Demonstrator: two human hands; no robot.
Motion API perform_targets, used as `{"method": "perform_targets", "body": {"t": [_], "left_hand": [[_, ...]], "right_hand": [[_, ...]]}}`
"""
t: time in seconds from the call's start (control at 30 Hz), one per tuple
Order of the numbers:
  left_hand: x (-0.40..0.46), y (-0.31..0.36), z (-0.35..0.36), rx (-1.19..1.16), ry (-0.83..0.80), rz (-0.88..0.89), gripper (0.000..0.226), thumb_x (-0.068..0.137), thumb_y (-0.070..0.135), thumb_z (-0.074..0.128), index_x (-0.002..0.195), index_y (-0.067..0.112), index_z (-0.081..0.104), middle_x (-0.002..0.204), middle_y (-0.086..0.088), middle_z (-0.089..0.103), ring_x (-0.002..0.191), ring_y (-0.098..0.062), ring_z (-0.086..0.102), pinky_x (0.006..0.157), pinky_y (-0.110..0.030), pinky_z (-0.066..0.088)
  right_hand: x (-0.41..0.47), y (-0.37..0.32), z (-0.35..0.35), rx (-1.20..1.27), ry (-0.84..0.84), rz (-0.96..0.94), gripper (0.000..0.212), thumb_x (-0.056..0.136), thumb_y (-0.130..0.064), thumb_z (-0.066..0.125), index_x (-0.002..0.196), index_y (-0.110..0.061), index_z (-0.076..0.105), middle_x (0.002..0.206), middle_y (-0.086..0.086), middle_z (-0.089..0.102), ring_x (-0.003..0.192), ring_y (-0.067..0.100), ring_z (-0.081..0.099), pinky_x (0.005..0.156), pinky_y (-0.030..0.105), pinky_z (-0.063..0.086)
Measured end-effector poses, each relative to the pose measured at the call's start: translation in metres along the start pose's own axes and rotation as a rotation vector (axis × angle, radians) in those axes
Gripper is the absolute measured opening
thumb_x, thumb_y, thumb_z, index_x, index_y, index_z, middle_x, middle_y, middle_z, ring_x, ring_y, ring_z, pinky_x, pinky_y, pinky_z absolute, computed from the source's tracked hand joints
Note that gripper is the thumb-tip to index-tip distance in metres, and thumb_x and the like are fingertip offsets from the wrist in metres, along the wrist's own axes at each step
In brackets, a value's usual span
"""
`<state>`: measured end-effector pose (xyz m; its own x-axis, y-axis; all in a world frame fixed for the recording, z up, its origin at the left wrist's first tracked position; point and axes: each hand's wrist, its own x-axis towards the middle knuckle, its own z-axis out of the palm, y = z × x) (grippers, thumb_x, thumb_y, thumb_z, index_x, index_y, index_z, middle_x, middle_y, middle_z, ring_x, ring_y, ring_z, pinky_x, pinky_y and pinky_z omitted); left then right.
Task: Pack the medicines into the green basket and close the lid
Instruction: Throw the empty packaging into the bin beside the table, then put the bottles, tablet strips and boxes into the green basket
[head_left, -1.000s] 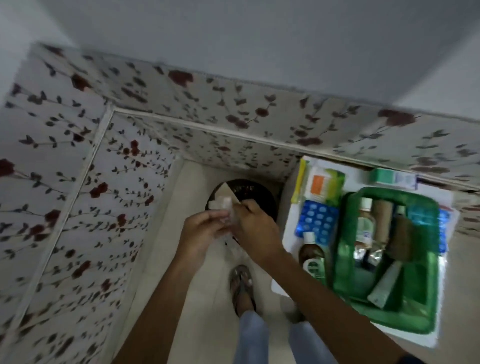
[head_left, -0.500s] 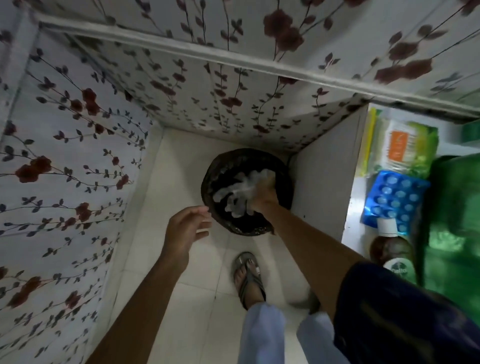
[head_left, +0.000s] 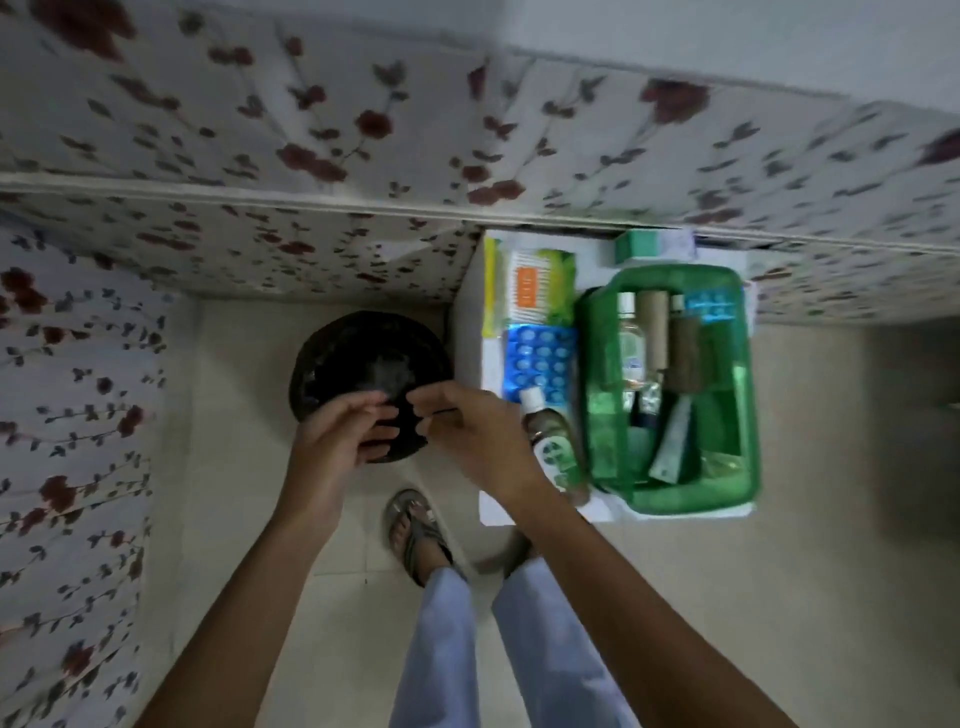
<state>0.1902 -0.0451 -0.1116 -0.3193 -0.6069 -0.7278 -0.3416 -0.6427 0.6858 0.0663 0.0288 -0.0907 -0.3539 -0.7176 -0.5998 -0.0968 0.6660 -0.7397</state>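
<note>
Hands — left hand (head_left: 332, 452) and right hand (head_left: 467, 441) empty, loose | brown glass bottle with white cap (head_left: 550, 447) beside see-through green plastic basket (head_left: 748, 395) could be knocked off table edge by right arm.

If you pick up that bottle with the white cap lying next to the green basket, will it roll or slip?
The bottle lies on its side and looks round, so a nudge would probably roll it. It seems to hold dark liquid, so likely heavyish for its size. Its smooth, glossy surface may be slippery; grip its middle firmly.
</note>
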Motion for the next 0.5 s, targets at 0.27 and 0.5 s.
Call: {"method": "perform_targets", "body": {"t": [0.27, 0.5], "left_hand": [[-0.025, -0.021, 0.103, 0.409, -0.064, -0.029, 0.02, 0.081, 0.016, 0.063, 0.101, 0.016, 0.061, 0.097, -0.005, 0.064, 0.095, -0.026, 0.061, 0.084, -0.038, 0.048], [-0.034, -0.049, 0.16, 0.755, 0.185, 0.062, 0.06, 0.061, 0.028, 0.078, 0.106, 0.0, 0.05, 0.106, -0.024, 0.06, 0.099, -0.04, 0.058, 0.077, -0.045, 0.05]], "right_hand": [[-0.083, 0.02, -0.154, 0.214, 0.465, -0.049, 0.026, 0.086, -0.002, 0.055, 0.087, -0.023, 0.068, 0.073, -0.004, 0.067, 0.062, 0.012, 0.062, 0.066, 0.031, 0.055], [-0.102, 0.091, -0.237, 0.204, 0.767, 0.157, 0.024, 0.082, -0.004, 0.053, 0.085, -0.023, 0.068, 0.075, -0.002, 0.067, 0.068, 0.018, 0.061, 0.075, 0.038, 0.055]]}}
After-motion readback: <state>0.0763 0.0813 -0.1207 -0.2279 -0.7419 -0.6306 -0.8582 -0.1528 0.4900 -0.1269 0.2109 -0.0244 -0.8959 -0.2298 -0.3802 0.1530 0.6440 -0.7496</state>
